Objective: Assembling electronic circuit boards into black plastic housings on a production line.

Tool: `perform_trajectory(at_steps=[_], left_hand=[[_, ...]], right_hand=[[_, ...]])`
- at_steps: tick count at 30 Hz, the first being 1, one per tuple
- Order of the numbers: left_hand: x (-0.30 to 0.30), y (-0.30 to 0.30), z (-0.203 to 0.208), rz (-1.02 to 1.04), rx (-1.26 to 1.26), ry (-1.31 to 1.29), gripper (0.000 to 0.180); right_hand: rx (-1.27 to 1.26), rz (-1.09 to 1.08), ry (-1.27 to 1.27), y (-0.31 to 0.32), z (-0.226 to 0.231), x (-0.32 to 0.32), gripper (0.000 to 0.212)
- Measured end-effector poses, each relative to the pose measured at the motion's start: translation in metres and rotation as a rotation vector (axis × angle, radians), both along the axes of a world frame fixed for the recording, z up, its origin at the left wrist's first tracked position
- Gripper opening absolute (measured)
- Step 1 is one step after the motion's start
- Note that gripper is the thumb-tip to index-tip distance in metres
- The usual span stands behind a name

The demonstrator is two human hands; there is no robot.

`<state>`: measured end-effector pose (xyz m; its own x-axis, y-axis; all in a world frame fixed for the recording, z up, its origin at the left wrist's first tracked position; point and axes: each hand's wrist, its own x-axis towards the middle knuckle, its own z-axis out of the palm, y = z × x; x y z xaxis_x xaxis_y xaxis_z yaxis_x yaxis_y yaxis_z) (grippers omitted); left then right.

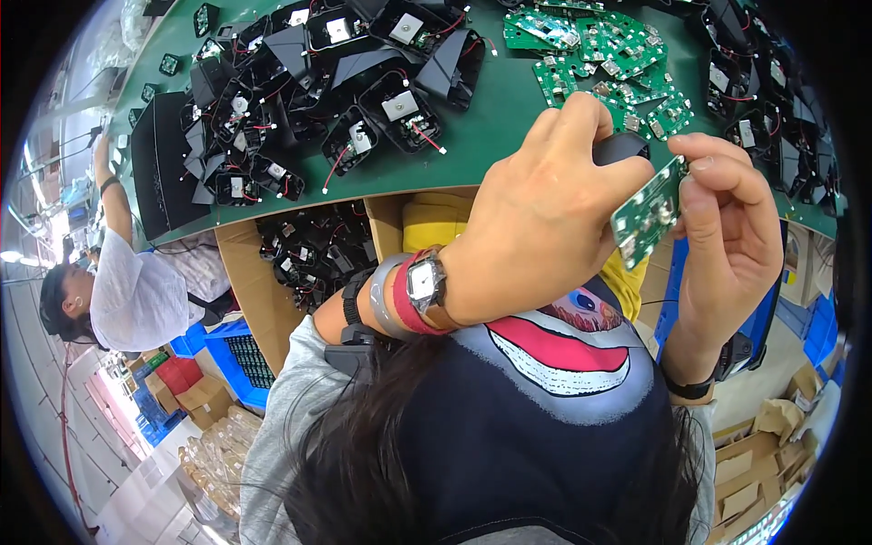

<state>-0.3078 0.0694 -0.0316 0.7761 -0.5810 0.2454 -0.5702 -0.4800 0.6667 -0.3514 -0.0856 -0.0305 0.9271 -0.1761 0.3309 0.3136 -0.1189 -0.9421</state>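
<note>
My left hand [545,200], back turned up, is closed round a black plastic piece [622,147]; most of that piece is hidden by the fingers. My right hand [727,204] pinches a small green circuit board [647,216] by its edge, between thumb and fingertips. The board is tilted on edge, close beside the left fist; whether it touches the black piece cannot be told. Both hands are raised over the near edge of the green table [472,150]. Loose green circuit boards [627,45] lie in a pile beyond them.
Black plastic housings [400,104] with red wires crowd the table's left; more [745,100] lie at its right. Below the near edge stands a cardboard box [247,272] holding black parts, beside yellow material [436,218]. Another person [145,282] is at the far left. Blue crates [241,359] stand below.
</note>
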Motion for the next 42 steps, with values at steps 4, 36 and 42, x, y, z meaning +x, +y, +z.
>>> perform_trajectory(at_steps=[4,36,42], left_hand=[[-0.001,0.005,-0.002,0.017,0.028,-0.044,0.014],[0.0,0.009,-0.029,-0.22,-0.424,0.181,0.018],[0.0,0.006,-0.028,-0.218,-0.424,0.137,0.016]], right_hand=[[-0.005,-0.004,0.041,-0.003,0.001,-0.001,0.012],[0.577,0.042,0.385,0.003,0.005,-0.006,0.012],[0.629,0.104,0.428,0.003,0.008,-0.007,0.013]])
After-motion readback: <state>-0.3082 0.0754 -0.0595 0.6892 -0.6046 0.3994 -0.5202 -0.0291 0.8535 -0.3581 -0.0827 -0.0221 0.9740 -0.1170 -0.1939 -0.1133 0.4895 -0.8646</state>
